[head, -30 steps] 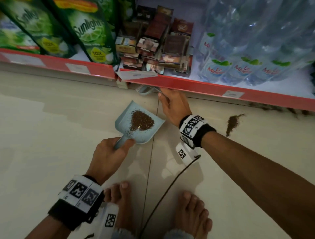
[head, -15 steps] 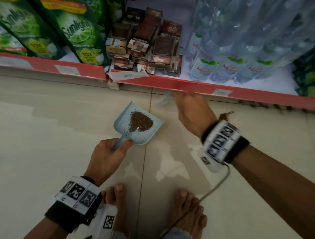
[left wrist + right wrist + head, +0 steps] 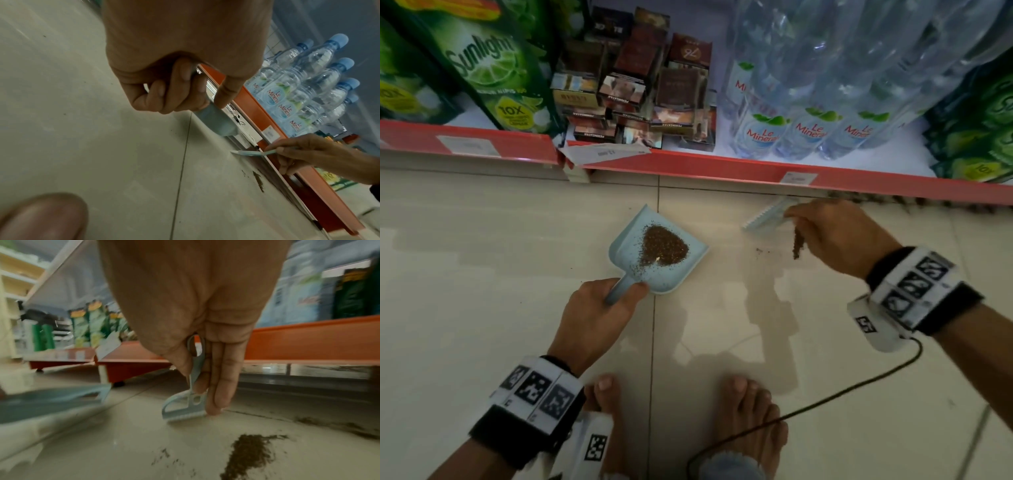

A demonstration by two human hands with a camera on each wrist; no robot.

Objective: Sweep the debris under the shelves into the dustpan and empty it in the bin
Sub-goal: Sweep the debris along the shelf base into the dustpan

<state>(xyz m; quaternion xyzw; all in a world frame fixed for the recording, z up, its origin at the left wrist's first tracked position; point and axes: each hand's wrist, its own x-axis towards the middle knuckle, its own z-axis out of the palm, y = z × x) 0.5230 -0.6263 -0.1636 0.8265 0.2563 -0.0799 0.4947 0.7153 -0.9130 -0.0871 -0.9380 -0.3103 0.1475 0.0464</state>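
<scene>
Sweeping beside the red shelf [image 3: 722, 168]

Left hand [image 3: 599, 311] clenched round dustpan [image 3: 661, 250] handle; right hand [image 3: 839, 236] pinching small brush [image 3: 767, 217], edge down on floor [image 3: 482, 274] beside loose debris [image 3: 251, 452].

Pale blue dustpan [image 3: 664, 270] holding brown debris [image 3: 665, 249], perhaps flat on floor

I see my right hand [image 3: 197, 318] holding a small blue brush [image 3: 185, 404] with its edge on the floor [image 3: 123, 443]. A brown dirt pile [image 3: 248, 452] lies close by.
</scene>
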